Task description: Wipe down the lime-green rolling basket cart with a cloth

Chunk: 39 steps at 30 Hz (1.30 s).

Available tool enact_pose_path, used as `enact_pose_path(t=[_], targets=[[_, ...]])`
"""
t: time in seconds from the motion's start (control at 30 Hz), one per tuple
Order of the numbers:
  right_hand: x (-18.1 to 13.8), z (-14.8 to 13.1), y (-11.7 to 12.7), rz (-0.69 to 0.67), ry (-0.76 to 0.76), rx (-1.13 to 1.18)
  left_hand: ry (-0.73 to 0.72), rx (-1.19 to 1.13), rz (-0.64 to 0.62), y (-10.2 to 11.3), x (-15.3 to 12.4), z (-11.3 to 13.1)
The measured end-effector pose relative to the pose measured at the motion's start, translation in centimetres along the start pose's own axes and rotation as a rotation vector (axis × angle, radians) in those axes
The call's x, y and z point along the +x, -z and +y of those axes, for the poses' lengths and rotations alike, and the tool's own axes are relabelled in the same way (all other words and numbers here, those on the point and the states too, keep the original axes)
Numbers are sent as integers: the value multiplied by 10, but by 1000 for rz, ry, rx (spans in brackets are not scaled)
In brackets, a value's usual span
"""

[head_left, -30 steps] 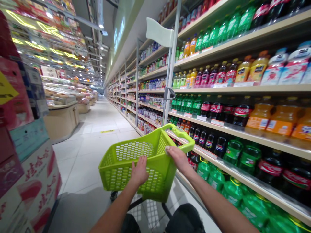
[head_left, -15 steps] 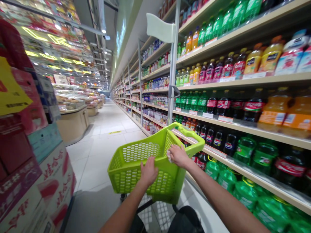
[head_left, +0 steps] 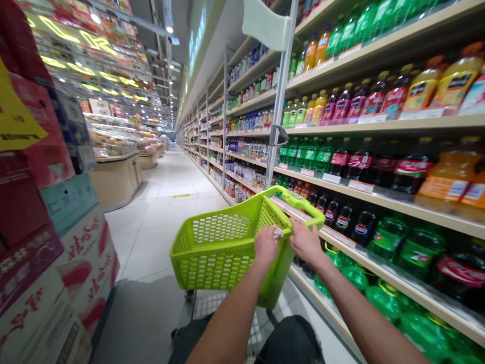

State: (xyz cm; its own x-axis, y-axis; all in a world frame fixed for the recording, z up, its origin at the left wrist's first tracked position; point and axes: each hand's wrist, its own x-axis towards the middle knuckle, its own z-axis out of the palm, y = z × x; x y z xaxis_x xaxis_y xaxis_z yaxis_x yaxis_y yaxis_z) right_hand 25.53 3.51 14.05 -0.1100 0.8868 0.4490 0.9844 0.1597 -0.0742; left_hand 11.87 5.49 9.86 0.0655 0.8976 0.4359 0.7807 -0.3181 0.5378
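A lime-green plastic shopping cart (head_left: 223,268) with honeycomb holes in its walls stands before me, angled beside the drink shelves. My left hand (head_left: 266,245) is closed at the rim of its near side, with a crumpled white tissue (head_left: 278,233) showing at the fingers. Just right of it, my right hand (head_left: 306,241) grips the rear corner of the cart below the handle (head_left: 297,202). Some of the right fingers are hidden behind the green plastic. The basket's visible inside shows bare green walls.
Tall shelves (head_left: 379,124) of bottled drinks run along the right. Stacked cartons (head_left: 83,263) with a yellow sign (head_left: 17,119) stand close on the left. A rounded display counter (head_left: 117,177) lies farther ahead, beside a white tiled aisle (head_left: 166,212).
My left hand has moved right along the cart's side, and the tissue is now in it instead of the right hand. My right hand has shifted right to the cart's rear corner.
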Motion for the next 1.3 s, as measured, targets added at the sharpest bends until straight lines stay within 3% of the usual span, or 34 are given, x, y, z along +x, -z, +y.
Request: enact_pose_path(t=[0.17,0.23,0.3,0.4,0.53,0.63,0.77,0.83,0.93,1.03,1.1,1.2,1.3], targets=[[-4,-1,-11,37,-21,2,107,78,50,49,-22,-88],[-4,-8,-16,79,-6,-26,86,78,63,62,-29,-111],[-4,-21,-21,84,44,-46,-49,12,42,60,-33,-112],[-2,-42,-28,34,102,-40,-269,-96,57,37,-29,-84],[3,-52,-33,12,95,-2,-243,-81,183,9,-24,-57],[1,-45,-37,37,118,39,-198,-35,241,14,-30,-85],[-5,-41,-46,122,161,61,-132,34,323,47,-50,-165],[-8,-45,-50,170,173,69,-64,100,415,59,-59,-191],[-12,-54,-53,226,191,75,-44,164,487,53,-61,-189],[-13,-58,-54,246,220,70,-247,172,378,31,-53,-157],[-13,-57,-55,241,244,71,-329,185,308,30,-50,-151],[-13,-53,-56,233,268,80,-220,228,297,62,-57,-187],[-13,-53,-58,257,256,82,107,295,441,106,-72,-238]])
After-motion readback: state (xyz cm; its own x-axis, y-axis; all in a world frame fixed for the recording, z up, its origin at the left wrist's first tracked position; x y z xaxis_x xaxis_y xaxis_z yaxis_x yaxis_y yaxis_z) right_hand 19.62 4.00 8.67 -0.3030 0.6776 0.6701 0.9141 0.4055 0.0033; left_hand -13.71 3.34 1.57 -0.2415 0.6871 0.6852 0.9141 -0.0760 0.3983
